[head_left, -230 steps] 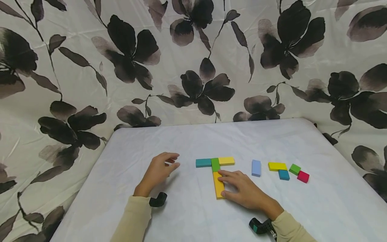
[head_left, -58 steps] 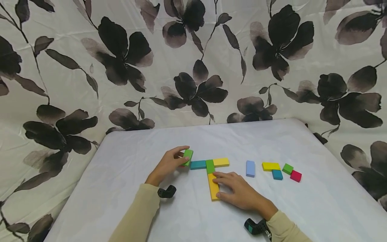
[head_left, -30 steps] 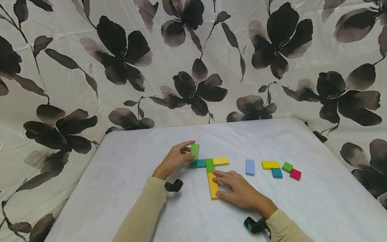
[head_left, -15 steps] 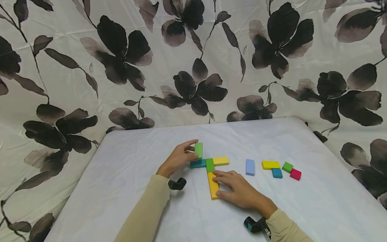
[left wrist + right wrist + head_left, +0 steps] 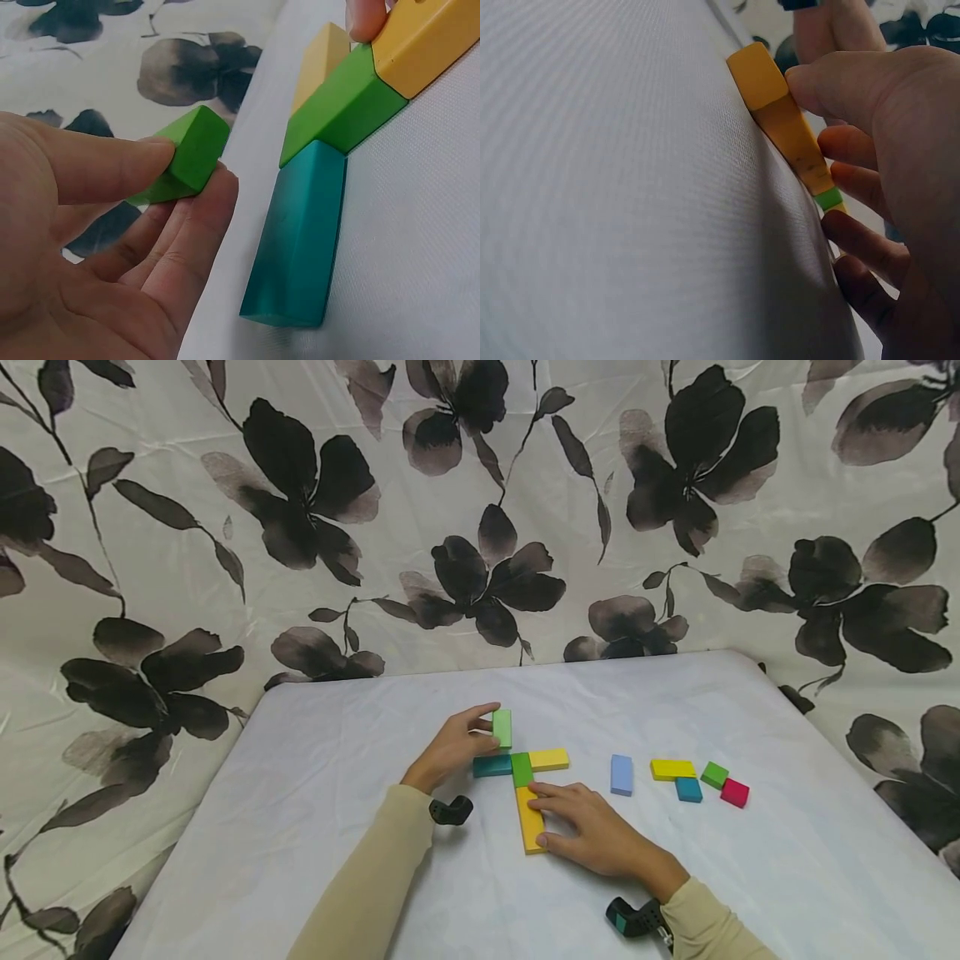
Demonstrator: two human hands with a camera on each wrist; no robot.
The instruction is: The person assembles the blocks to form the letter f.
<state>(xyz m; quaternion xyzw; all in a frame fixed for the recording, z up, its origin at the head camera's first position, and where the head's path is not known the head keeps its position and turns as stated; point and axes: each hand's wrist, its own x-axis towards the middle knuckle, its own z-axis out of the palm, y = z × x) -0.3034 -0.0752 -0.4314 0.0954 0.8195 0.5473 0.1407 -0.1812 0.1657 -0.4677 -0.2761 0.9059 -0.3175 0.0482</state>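
Note:
In the head view, my left hand (image 5: 453, 745) pinches a light green block (image 5: 502, 728) between thumb and fingers. It hangs just beyond a row of flat blocks, and the left wrist view shows the same green block (image 5: 196, 154) apart from the row. That row has a teal block (image 5: 492, 766), a green block (image 5: 521, 769) and a yellow block (image 5: 549, 759) side by side. From the green one a long orange-yellow block (image 5: 529, 820) runs towards me. My right hand (image 5: 588, 828) rests at its right side, thumb and fingertips touching the edge (image 5: 784, 120).
To the right lie a light blue block (image 5: 621, 775), a yellow block (image 5: 672, 769), a blue block (image 5: 688, 790), a small green block (image 5: 714, 775) and a red block (image 5: 735, 792). The white-covered table (image 5: 337, 718) ends at a flower-patterned cloth (image 5: 322, 610).
My left hand, bare at first, came to hold the green block left of the teal one. It has since moved right and away, past the teal block. The right hand keeps its place.

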